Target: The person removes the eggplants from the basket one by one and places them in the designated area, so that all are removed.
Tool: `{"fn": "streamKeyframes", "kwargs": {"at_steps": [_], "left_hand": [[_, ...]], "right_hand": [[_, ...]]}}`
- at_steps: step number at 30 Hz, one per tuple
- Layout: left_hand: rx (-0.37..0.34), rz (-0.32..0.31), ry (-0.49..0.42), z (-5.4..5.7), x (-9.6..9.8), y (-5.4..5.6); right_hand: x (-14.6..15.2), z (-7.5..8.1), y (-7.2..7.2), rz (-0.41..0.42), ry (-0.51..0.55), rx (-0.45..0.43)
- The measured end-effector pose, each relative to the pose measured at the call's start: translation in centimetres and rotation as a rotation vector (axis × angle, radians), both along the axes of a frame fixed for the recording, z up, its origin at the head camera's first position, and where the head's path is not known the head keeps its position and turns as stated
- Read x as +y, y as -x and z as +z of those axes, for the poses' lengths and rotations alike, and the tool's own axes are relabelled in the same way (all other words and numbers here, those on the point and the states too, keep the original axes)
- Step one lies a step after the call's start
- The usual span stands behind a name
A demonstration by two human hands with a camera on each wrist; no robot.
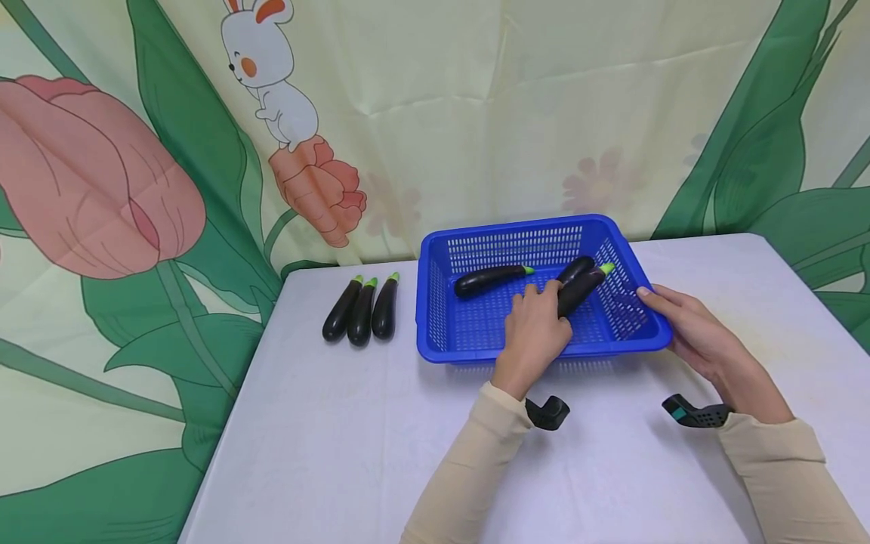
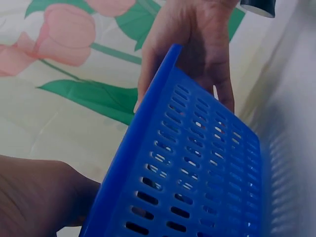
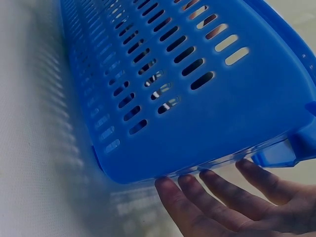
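Observation:
The blue plastic basket (image 1: 448, 355) sits on a white-covered table with three eggplants showing inside. My left hand (image 1: 533, 329) reaches over its front rim and grips one dark eggplant (image 1: 582, 292) with a green stem end. Partly behind that lies a second eggplant (image 1: 576, 267); a third eggplant (image 1: 495, 279) rests by the back left. At the right side, my right hand (image 1: 703, 332) holds the basket rim, thumb on top. In the right wrist view, the fingers (image 3: 217, 190) of that hand lie against the outer wall. The wall hides the eggplants in both wrist views.
Three more eggplants (image 1: 360, 311) lie side by side on the table, left of the basket. Behind the table hangs a curtain (image 1: 435, 151) printed with tulips and a rabbit. Each wrist wears a black band (image 1: 700, 413).

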State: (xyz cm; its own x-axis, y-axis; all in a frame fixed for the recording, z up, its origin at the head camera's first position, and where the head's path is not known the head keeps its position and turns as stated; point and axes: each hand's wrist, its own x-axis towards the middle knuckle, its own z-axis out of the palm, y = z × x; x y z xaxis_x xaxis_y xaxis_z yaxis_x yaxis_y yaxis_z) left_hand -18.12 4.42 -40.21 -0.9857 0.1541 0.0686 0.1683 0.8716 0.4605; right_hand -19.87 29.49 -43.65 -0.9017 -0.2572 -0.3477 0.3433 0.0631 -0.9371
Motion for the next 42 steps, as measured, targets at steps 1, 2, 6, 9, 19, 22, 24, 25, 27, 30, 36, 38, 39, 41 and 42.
{"fn": "streamKeyframes", "kwargs": {"at_steps": [1,2,6,9,19,22,24,25,27,30,36,38,39,41,42], "left_hand": [[0.013,0.000,-0.019,0.0,-0.1,-0.1],[0.028,-0.002,-0.034,0.0,-0.2,-0.2],[0.085,-0.001,-0.076,0.1,-0.9,-0.6],[0.131,0.008,-0.095,0.2,-1.5,-0.7],[0.235,0.003,-0.188,0.5,-3.5,-1.0],[0.241,-0.003,-0.197,0.8,-4.2,-1.1],[0.240,-0.003,-0.209,1.0,-4.8,-1.2],[0.240,0.000,-0.216,1.1,-5.1,-1.3],[0.244,0.007,-0.231,1.2,-5.7,-1.4],[0.267,0.015,-0.249,1.4,-6.8,-1.5],[0.322,0.026,-0.264,1.8,-8.8,-1.7],[0.339,0.030,-0.260,1.9,-9.4,-1.7],[0.350,0.031,-0.255,2.0,-9.7,-1.7],[0.370,0.037,-0.243,2.1,-10.3,-1.7],[0.378,0.038,-0.239,2.1,-10.6,-1.7]], "right_hand": [[0.0,0.0,0.0,0.000,-0.001,0.001],[0.0,0.0,0.0,-0.001,0.000,0.000],[0.0,0.0,-0.1,0.000,-0.012,-0.001],[-0.1,0.1,-0.1,0.002,-0.018,-0.006],[-0.2,0.2,0.0,0.001,-0.042,-0.013],[-0.2,0.3,0.0,-0.004,-0.015,-0.017],[-0.2,0.4,-0.1,-0.010,0.008,-0.019],[-0.2,0.4,-0.1,-0.012,0.017,-0.021],[-0.2,0.4,-0.1,-0.016,0.029,-0.024],[-0.3,0.4,0.0,-0.014,0.009,-0.024],[-0.4,0.2,0.0,-0.009,-0.055,-0.010],[-0.4,0.2,0.0,-0.007,-0.064,-0.006],[-0.4,0.2,0.0,-0.007,-0.066,-0.004],[-0.4,0.2,0.0,-0.006,-0.067,-0.001],[-0.4,0.2,0.0,-0.005,-0.067,0.000]]}}
